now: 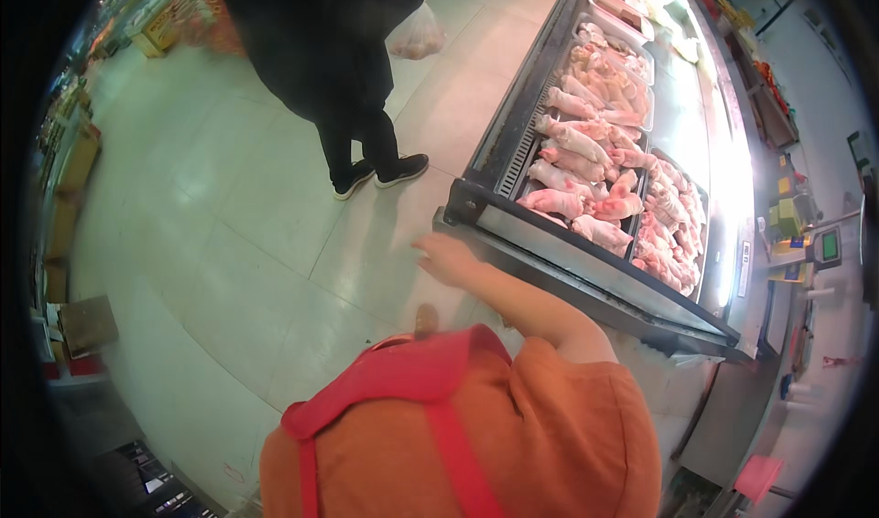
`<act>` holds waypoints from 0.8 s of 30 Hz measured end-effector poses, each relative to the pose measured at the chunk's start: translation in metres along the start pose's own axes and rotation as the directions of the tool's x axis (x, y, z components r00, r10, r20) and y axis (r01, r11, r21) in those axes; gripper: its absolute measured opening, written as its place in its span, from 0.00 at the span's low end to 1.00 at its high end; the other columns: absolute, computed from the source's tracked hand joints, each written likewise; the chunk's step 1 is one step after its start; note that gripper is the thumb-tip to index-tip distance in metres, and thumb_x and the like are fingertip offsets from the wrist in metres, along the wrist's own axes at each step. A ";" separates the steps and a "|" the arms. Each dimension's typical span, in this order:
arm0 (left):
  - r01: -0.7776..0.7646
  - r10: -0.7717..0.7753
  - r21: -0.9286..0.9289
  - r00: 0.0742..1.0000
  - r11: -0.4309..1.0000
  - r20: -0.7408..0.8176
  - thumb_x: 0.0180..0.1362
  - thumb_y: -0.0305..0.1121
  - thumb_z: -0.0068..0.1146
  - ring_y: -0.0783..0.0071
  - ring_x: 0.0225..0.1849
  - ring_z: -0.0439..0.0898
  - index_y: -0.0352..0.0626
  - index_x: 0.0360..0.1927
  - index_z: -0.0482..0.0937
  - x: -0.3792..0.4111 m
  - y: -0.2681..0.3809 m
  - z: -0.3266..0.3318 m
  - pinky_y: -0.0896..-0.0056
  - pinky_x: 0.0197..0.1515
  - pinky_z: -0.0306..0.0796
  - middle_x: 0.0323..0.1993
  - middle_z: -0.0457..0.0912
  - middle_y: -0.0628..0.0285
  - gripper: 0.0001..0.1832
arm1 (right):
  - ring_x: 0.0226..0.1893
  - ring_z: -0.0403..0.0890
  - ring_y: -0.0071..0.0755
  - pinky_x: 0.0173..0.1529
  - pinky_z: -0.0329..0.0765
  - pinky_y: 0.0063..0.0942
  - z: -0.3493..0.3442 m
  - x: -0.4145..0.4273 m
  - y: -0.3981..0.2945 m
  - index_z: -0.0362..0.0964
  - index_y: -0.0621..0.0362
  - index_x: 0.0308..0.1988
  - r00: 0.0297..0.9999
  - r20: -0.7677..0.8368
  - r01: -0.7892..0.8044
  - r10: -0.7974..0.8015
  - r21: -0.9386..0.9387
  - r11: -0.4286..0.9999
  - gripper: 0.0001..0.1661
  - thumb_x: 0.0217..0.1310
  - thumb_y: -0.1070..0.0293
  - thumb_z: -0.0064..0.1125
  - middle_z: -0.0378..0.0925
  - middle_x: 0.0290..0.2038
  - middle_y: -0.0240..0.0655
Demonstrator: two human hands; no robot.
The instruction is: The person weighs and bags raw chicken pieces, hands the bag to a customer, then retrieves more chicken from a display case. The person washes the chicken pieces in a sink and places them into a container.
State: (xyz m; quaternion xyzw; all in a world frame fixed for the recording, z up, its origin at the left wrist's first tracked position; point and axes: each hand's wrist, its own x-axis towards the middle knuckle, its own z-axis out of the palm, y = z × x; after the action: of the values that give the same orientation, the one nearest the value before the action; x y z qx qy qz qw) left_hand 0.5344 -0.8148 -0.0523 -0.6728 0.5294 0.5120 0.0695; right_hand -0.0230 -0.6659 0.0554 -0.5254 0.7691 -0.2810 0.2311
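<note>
My right hand [445,260] hangs in the air beside the near corner of a refrigerated meat display case [577,260]. It holds nothing, and its fingers are loosely apart. In the case, pale pig's trotters [577,164] lie piled in black trays. A second pile of trotters [667,226] fills the tray to the right. My left hand is out of view. Below me, a red apron [412,377] covers part of my orange shirt, and one shoe tip [426,319] shows on the tiled floor.
A person in dark clothes [323,37] stands ahead, near a hanging plastic bag [417,34]. More meat trays [621,16] sit farther along the case. At the right is a weighing scale display [829,245]. Cardboard boxes [88,325] line the left. A pink container [758,477] is at lower right.
</note>
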 end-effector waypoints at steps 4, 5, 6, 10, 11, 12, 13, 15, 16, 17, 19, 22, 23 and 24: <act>-0.032 0.032 0.001 0.999 0.999 0.033 0.60 0.41 0.47 0.71 0.27 0.78 0.40 0.49 0.68 0.035 0.085 -0.006 0.74 0.24 0.71 0.35 0.76 0.58 0.19 | 0.48 0.69 0.48 0.52 0.67 0.42 -0.079 0.069 -0.038 0.68 0.57 0.45 0.961 -0.251 0.103 -0.114 -0.055 0.993 0.19 0.53 0.63 0.54 0.72 0.44 0.43; -0.043 0.042 0.011 0.998 0.999 0.045 0.60 0.41 0.47 0.71 0.27 0.78 0.40 0.49 0.68 0.046 0.104 -0.007 0.73 0.24 0.71 0.35 0.76 0.58 0.19 | 0.49 0.68 0.47 0.54 0.65 0.43 -0.093 0.084 -0.035 0.69 0.57 0.45 0.942 -0.308 0.108 -0.131 -0.090 0.990 0.19 0.53 0.63 0.54 0.72 0.44 0.41; -0.055 0.053 0.031 0.997 0.998 0.062 0.60 0.41 0.47 0.71 0.27 0.78 0.40 0.49 0.68 0.060 0.121 -0.009 0.73 0.25 0.71 0.35 0.76 0.58 0.19 | 0.52 0.66 0.48 0.56 0.62 0.45 -0.105 0.097 -0.022 0.68 0.56 0.47 0.936 -0.344 0.011 -0.072 -0.177 0.984 0.21 0.52 0.63 0.56 0.69 0.47 0.42; -0.107 0.086 0.152 0.987 0.983 0.136 0.59 0.41 0.47 0.71 0.27 0.78 0.40 0.49 0.68 0.128 0.182 -0.017 0.73 0.25 0.71 0.35 0.76 0.58 0.19 | 0.63 0.50 0.51 0.63 0.48 0.53 -0.135 0.125 0.040 0.62 0.53 0.54 0.831 -0.472 -0.460 0.295 -0.283 0.841 0.31 0.50 0.60 0.60 0.56 0.60 0.44; -0.125 0.095 0.191 0.983 0.974 0.157 0.59 0.41 0.47 0.71 0.27 0.78 0.40 0.49 0.68 0.147 0.197 -0.020 0.73 0.25 0.71 0.35 0.76 0.58 0.19 | 0.66 0.44 0.52 0.65 0.44 0.55 -0.139 0.129 0.050 0.61 0.53 0.56 0.765 -0.492 -0.581 0.416 -0.250 0.774 0.34 0.49 0.60 0.61 0.52 0.62 0.45; -0.142 0.102 0.228 0.979 0.963 0.179 0.59 0.41 0.47 0.71 0.27 0.78 0.40 0.50 0.68 0.168 0.211 -0.025 0.73 0.25 0.71 0.35 0.76 0.58 0.19 | 0.68 0.33 0.51 0.66 0.37 0.55 -0.146 0.133 0.049 0.52 0.52 0.62 0.709 -0.400 -0.677 0.581 -0.156 0.719 0.41 0.51 0.55 0.59 0.36 0.68 0.45; -0.163 0.113 0.263 0.974 0.951 0.196 0.59 0.41 0.47 0.71 0.27 0.78 0.40 0.50 0.68 0.189 0.228 -0.031 0.73 0.25 0.71 0.35 0.76 0.58 0.19 | 0.68 0.34 0.51 0.66 0.37 0.55 -0.145 0.137 0.051 0.49 0.51 0.63 0.671 -0.455 -0.692 0.585 -0.101 0.715 0.43 0.51 0.55 0.60 0.35 0.68 0.46; -0.205 0.130 0.330 0.963 0.921 0.234 0.59 0.41 0.47 0.71 0.27 0.78 0.40 0.50 0.68 0.229 0.265 -0.043 0.73 0.25 0.71 0.35 0.76 0.58 0.19 | 0.68 0.34 0.51 0.66 0.38 0.55 -0.133 0.142 0.053 0.44 0.50 0.65 0.578 -0.564 -0.712 0.590 0.006 0.703 0.48 0.50 0.56 0.60 0.33 0.68 0.47; -0.226 0.138 0.354 0.956 0.907 0.257 0.59 0.41 0.47 0.71 0.27 0.78 0.40 0.50 0.68 0.249 0.288 -0.045 0.73 0.25 0.71 0.35 0.76 0.58 0.19 | 0.68 0.34 0.52 0.66 0.38 0.56 -0.132 0.143 0.056 0.37 0.47 0.66 0.501 -0.546 -0.755 0.671 0.103 0.648 0.51 0.50 0.58 0.60 0.32 0.68 0.49; -0.247 0.142 0.381 0.948 0.891 0.283 0.59 0.41 0.47 0.71 0.27 0.78 0.40 0.50 0.68 0.269 0.313 -0.050 0.72 0.25 0.71 0.35 0.76 0.58 0.19 | 0.68 0.35 0.52 0.66 0.39 0.56 -0.129 0.146 0.060 0.36 0.47 0.67 0.462 -0.549 -0.778 0.696 0.127 0.616 0.51 0.50 0.58 0.59 0.32 0.68 0.48; -0.286 0.155 0.403 0.932 0.869 0.327 0.59 0.41 0.47 0.70 0.27 0.78 0.40 0.50 0.68 0.305 0.368 -0.055 0.72 0.25 0.71 0.35 0.76 0.58 0.20 | 0.68 0.36 0.51 0.66 0.39 0.56 -0.125 0.149 0.068 0.36 0.46 0.67 0.388 -0.541 -0.819 0.746 0.169 0.548 0.50 0.51 0.59 0.58 0.33 0.68 0.48; -0.333 0.166 0.369 0.894 0.868 0.415 0.59 0.41 0.47 0.70 0.27 0.78 0.40 0.50 0.68 0.370 0.443 -0.060 0.72 0.26 0.71 0.35 0.76 0.58 0.20 | 0.68 0.36 0.48 0.65 0.43 0.56 -0.124 0.155 0.068 0.34 0.46 0.67 0.367 -0.531 -0.851 0.763 0.140 0.507 0.49 0.53 0.63 0.56 0.31 0.68 0.46; -0.341 0.164 0.345 0.877 0.874 0.452 0.59 0.41 0.47 0.70 0.27 0.78 0.40 0.50 0.69 0.380 0.474 -0.055 0.72 0.26 0.71 0.35 0.76 0.58 0.20 | 0.68 0.37 0.48 0.65 0.44 0.56 -0.124 0.153 0.067 0.34 0.46 0.67 0.368 -0.532 -0.856 0.763 0.126 0.501 0.49 0.54 0.64 0.56 0.32 0.68 0.46; -0.359 0.172 0.341 0.865 0.869 0.472 0.59 0.41 0.47 0.70 0.27 0.78 0.40 0.50 0.69 0.383 0.506 -0.045 0.72 0.26 0.71 0.35 0.76 0.58 0.20 | 0.68 0.37 0.48 0.65 0.45 0.56 -0.124 0.153 0.067 0.33 0.46 0.67 0.371 -0.521 -0.861 0.769 0.118 0.495 0.49 0.54 0.64 0.55 0.31 0.68 0.46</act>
State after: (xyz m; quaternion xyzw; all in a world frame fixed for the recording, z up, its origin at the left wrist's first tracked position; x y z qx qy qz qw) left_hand 0.1327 -1.3062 -0.0960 -0.4320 0.6878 0.5256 0.2530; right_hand -0.2015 -0.7663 0.0923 0.0020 0.9787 -0.1890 0.0806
